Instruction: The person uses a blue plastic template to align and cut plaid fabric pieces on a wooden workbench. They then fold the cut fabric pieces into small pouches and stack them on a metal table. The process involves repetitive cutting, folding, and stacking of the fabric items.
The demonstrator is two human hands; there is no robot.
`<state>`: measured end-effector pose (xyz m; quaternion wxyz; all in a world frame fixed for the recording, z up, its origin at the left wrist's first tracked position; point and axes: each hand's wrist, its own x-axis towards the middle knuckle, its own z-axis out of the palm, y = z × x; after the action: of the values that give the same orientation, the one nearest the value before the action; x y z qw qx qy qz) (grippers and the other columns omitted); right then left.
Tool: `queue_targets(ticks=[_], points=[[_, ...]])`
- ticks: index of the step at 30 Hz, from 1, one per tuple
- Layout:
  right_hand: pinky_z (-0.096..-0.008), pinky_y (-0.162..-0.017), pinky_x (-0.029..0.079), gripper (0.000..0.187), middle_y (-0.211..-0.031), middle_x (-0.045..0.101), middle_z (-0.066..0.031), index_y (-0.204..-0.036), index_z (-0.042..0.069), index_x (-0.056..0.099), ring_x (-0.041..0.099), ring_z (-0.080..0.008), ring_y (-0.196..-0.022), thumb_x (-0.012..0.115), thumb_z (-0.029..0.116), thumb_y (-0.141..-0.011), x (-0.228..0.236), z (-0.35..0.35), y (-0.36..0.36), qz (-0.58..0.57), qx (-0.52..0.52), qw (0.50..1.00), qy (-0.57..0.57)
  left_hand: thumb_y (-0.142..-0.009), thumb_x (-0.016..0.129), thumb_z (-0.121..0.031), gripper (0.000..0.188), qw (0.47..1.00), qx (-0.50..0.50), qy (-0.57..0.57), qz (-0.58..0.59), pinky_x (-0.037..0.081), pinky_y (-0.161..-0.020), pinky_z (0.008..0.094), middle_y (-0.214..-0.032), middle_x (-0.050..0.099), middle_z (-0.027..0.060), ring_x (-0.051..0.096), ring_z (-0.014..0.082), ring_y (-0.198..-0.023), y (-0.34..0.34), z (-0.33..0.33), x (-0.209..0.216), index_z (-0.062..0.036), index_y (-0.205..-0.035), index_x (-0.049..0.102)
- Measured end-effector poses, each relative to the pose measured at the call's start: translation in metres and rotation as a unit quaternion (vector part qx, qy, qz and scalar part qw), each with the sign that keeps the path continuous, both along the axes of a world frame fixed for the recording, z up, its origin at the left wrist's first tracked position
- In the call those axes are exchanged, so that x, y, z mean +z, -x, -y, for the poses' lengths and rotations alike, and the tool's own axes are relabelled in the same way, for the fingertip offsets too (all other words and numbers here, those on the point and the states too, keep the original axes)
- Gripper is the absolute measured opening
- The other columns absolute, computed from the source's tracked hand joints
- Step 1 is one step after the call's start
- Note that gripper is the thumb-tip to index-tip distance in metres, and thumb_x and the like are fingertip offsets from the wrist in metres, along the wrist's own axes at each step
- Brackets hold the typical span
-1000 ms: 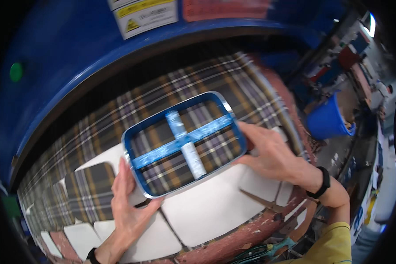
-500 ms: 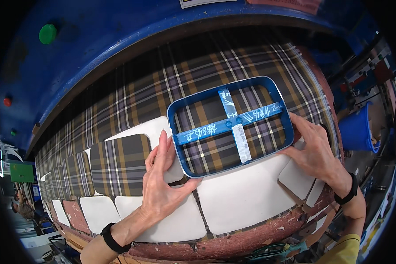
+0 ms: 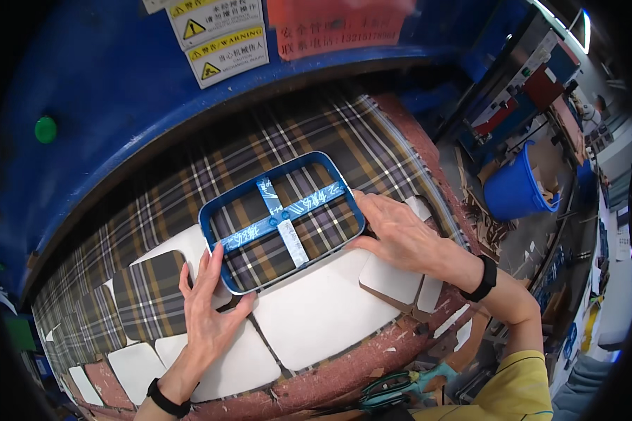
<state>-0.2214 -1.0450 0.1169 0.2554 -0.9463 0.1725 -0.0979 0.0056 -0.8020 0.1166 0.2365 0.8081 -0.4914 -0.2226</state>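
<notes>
A blue rectangular cutting die (image 3: 284,217) with rounded corners and crossed bars lies over the plaid fabric (image 3: 358,133), its lower edge along a large white area (image 3: 323,309). My left hand (image 3: 207,319) grips the die's lower left corner, thumb at the near edge and fingers along the left side. At the right end my right hand (image 3: 400,235) is closed on the rim, some fingertips hidden. Left of the die is a cut plaid piece (image 3: 149,291) with rounded corners. Below my right hand sits a small pale piece (image 3: 390,277).
A blue machine body (image 3: 119,91) with a green button (image 3: 45,130) and warning labels (image 3: 229,56) arches over the far side. The worn red board edge (image 3: 344,379) runs along the near side. To the right stands a blue bin (image 3: 512,186) holding scraps, with more scraps (image 3: 481,224) on the floor.
The view has swung to the right, so the die and both hands appear further left, and more of the bin and floor shows. Both hands keep their hold on the die.
</notes>
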Motion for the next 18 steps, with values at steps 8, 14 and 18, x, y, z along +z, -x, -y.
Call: queue_targets(ticks=[8, 14, 18], points=[[-0.0457, -0.097, 0.044, 0.070, -0.109, 0.058, -0.0272, -0.133, -0.013, 0.038, 0.056, -0.0407, -0.107, 0.073, 0.022, -0.083, 0.003, -0.007, 0.001, -0.038, -0.018, 0.998, 0.055, -0.075, 0.075, -0.025, 0.091, 0.999, 0.003, 0.036, 0.009, 0.002, -0.117, 0.0592, -0.145, 0.045, 0.0251, 0.031, 0.0351, -0.144, 0.004, 0.000, -0.003, -0.0109, -0.153, 0.030], [-0.0463, -0.097, 0.043, 0.069, -0.115, 0.057, -0.0254, -0.133, -0.008, 0.039, 0.054, -0.0418, -0.109, 0.072, 0.026, -0.083, 0.000, -0.015, 0.003, -0.022, -0.033, 0.996, 0.075, -0.075, 0.074, -0.027, 0.092, 0.997, 0.010, 0.068, 0.019, 0.000, -0.116, 0.0606, -0.143, 0.047, 0.0261, 0.031, 0.0360, -0.144, 0.008, -0.007, -0.003, -0.0127, -0.153, 0.029], [-0.0469, -0.101, 0.042, 0.072, -0.122, 0.057, -0.0248, -0.132, -0.009, 0.044, 0.052, -0.0420, -0.116, 0.076, 0.028, -0.079, -0.003, -0.019, 0.003, -0.036, -0.062, 0.994, 0.087, -0.075, 0.073, -0.028, 0.091, 0.996, 0.002, 0.091, 0.021, 0.002, -0.115, 0.0608, -0.140, 0.049, 0.0289, 0.031, 0.0372, -0.143, 0.009, -0.008, -0.005, -0.0127, -0.153, 0.029]])
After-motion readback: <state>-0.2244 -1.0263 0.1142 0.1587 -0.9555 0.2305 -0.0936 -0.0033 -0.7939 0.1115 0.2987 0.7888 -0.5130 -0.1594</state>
